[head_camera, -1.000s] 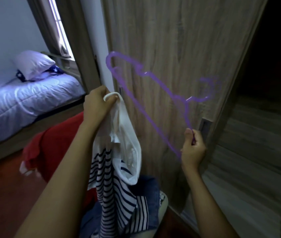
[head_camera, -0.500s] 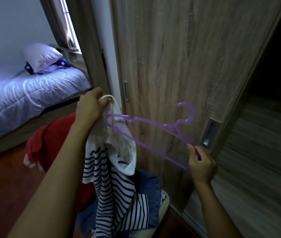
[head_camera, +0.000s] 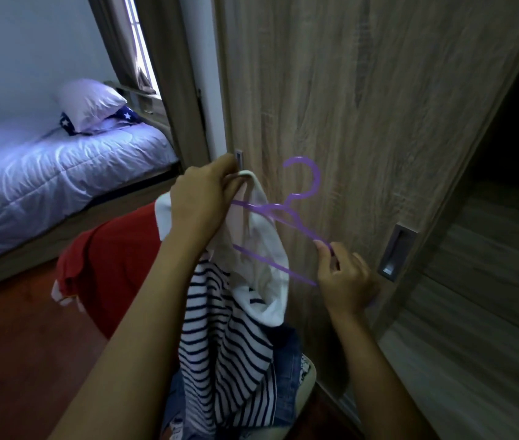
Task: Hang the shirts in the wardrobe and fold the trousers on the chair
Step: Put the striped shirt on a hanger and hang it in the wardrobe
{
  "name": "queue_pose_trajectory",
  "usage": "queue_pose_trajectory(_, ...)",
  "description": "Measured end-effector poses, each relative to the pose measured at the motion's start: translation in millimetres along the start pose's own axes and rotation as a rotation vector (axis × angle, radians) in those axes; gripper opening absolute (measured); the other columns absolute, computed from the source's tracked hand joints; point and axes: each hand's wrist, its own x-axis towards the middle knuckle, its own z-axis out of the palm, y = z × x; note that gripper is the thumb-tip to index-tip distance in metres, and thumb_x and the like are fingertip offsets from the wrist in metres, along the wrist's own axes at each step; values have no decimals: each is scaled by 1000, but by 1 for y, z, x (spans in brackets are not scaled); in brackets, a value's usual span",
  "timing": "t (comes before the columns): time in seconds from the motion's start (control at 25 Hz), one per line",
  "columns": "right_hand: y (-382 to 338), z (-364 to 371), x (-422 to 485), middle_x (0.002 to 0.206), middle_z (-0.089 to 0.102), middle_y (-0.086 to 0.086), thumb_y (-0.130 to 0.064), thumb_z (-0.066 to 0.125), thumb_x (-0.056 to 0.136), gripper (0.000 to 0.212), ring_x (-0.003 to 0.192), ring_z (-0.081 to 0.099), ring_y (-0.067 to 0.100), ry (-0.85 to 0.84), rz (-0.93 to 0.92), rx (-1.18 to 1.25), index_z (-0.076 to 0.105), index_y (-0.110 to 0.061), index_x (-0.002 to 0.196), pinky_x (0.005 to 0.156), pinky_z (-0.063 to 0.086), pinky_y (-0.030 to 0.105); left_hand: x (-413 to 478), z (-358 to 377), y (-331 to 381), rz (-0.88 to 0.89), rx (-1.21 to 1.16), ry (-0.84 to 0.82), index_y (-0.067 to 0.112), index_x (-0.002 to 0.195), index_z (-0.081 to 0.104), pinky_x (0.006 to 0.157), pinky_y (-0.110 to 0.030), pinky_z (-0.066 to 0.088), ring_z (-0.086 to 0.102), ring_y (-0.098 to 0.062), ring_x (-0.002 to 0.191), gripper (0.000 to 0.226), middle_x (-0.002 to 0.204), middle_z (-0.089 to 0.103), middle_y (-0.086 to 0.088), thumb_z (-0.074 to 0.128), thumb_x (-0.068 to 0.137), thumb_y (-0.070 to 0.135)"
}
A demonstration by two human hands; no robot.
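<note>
My left hand (head_camera: 201, 198) grips the white collar of a white and navy striped shirt (head_camera: 220, 338), which hangs down over the chair. My right hand (head_camera: 343, 277) pinches the right end of a purple plastic hanger (head_camera: 286, 214). The hanger's left arm reaches into the shirt's neck opening, and its hook points up against the wardrobe door. Blue denim trousers (head_camera: 289, 369) lie on the chair (head_camera: 307, 376) under the shirt. A red garment (head_camera: 112, 258) is draped to the left of the chair.
The wooden sliding wardrobe door (head_camera: 362, 106) stands right behind the hanger, with a recessed handle (head_camera: 394, 252). The dark open wardrobe (head_camera: 512, 154) is at the right. A bed (head_camera: 45, 173) with a pillow (head_camera: 88, 103) lies at the left, beyond the dark wooden floor (head_camera: 13, 360).
My right hand has swung the hanger down from high against the door and pushed its left arm into the shirt's neck. My left hand has kept its grip on the collar.
</note>
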Motion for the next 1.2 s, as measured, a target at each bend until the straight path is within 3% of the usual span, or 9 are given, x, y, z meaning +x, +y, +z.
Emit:
queue_pose_trajectory(0.16, -20, 2, 6, 48, 52, -1, -40, 52, 93, 41, 42, 44, 16, -4, 30, 142, 64, -16, 63, 42, 28, 22, 3, -14, 17, -22, -56, 104, 20, 85, 56, 59, -34, 39, 61, -36, 75, 22, 73, 63, -10, 56, 87, 41)
queue_pose_trajectory(0.36, -16, 7, 3, 54, 57, -1, -55, 43, 92, 49, 48, 49, 17, -65, 281, 314, 67, -17, 72, 46, 41, 31, -7, -20, 15, 58, -299, -161, 23, 90, 65, 70, -35, 51, 64, -12, 82, 23, 86, 69, 6, 56, 89, 44)
queue_pose_trajectory(0.48, -9, 10, -3, 58, 61, 3, -59, 41, 91, 53, 50, 53, 20, -52, 365, 295, 69, -17, 74, 49, 40, 29, -7, -23, -6, -41, -375, 133, 18, 99, 68, 82, -29, 49, 62, -14, 91, 17, 98, 67, 6, 54, 92, 26)
queue_pose_trajectory(0.56, -10, 11, -4, 56, 61, 4, -58, 44, 90, 51, 49, 52, 19, -50, 388, 293, 69, -17, 73, 49, 38, 27, -5, -22, -31, -256, -325, 372, 14, 104, 64, 83, -33, 48, 61, -21, 91, 19, 100, 64, 2, 53, 90, 20)
queue_pose_trajectory(0.64, -13, 12, -6, 54, 61, 5, -51, 51, 89, 45, 47, 48, 16, -35, 398, 299, 69, -14, 71, 51, 34, 23, -6, -17, -47, -392, -385, 417, 13, 110, 57, 84, -42, 51, 60, -22, 92, 26, 107, 62, -6, 57, 88, 27)
queue_pose_trajectory(0.8, -22, 15, -3, 53, 61, 6, -52, 50, 88, 46, 45, 46, 15, -30, 397, 291, 69, -13, 69, 54, 30, 22, -26, 8, -37, -192, -329, 86, 14, 119, 47, 82, -31, 46, 52, -18, 96, 56, 115, 50, -3, 76, 76, 35)
queue_pose_trajectory(0.92, -25, 18, 2, 54, 62, 9, -51, 53, 87, 45, 45, 55, 25, -20, 365, 265, 70, -13, 69, 53, 30, 22, -37, 31, -40, -118, -107, -87, 14, 124, 45, 87, -38, 45, 48, -22, 105, 72, 120, 49, -6, 74, 66, 48)
queue_pose_trajectory(1.04, -27, 16, 7, 53, 61, 7, -56, 46, 90, 53, 44, 54, 25, -5, 333, 288, 71, -13, 69, 52, 28, 22, -33, 40, -43, -194, -31, -105, 13, 118, 47, 79, -44, 47, 49, -28, 101, 65, 113, 51, -10, 71, 64, 43)
queue_pose_trajectory(1.2, -30, 14, 12, 53, 58, 8, -53, 46, 90, 53, 43, 51, 25, 27, 301, 294, 71, -11, 69, 51, 27, 22, -27, 45, -32, -218, -74, -135, 5, 101, 53, 64, -33, 35, 57, -30, 85, 25, 94, 61, -13, 64, 82, 18)
